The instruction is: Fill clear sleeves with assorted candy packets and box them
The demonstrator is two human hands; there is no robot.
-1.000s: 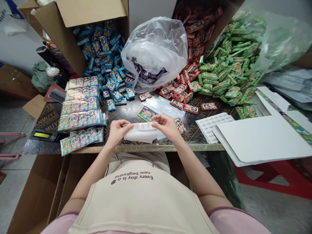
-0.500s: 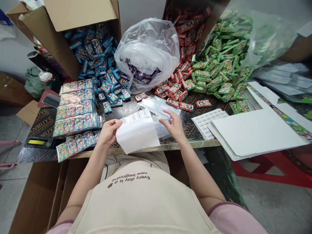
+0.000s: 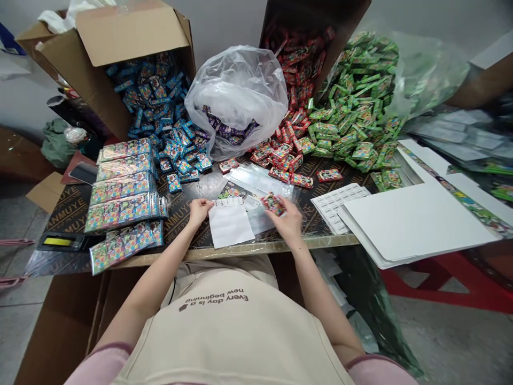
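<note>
My left hand (image 3: 199,212) pinches the upper left corner of a white sticker sheet (image 3: 231,227), which has a row of small printed labels along its top edge. The sheet lies at the table's front edge. In my right hand (image 3: 290,220) is a small red printed box (image 3: 273,203), held between thumb and fingers to the right of the sheet. Clear plastic bags (image 3: 260,179) lie flat behind both hands. Among them are a dark printed card (image 3: 232,191) and a small pale label (image 3: 251,202).
Wrapped multi-packs (image 3: 120,208) are stacked at left. Behind lie heaps of blue boxes (image 3: 176,141), red boxes (image 3: 286,155) and green boxes (image 3: 348,128), with a clear bag (image 3: 240,96) of purple boxes between. Label sheets (image 3: 340,206) and white cards (image 3: 420,219) sit at right.
My left hand has lowered the sticker sheet toward the tabletop. My right hand has turned, and the red box, barely visible in it before, now shows plainly. The camera view has shifted slightly.
</note>
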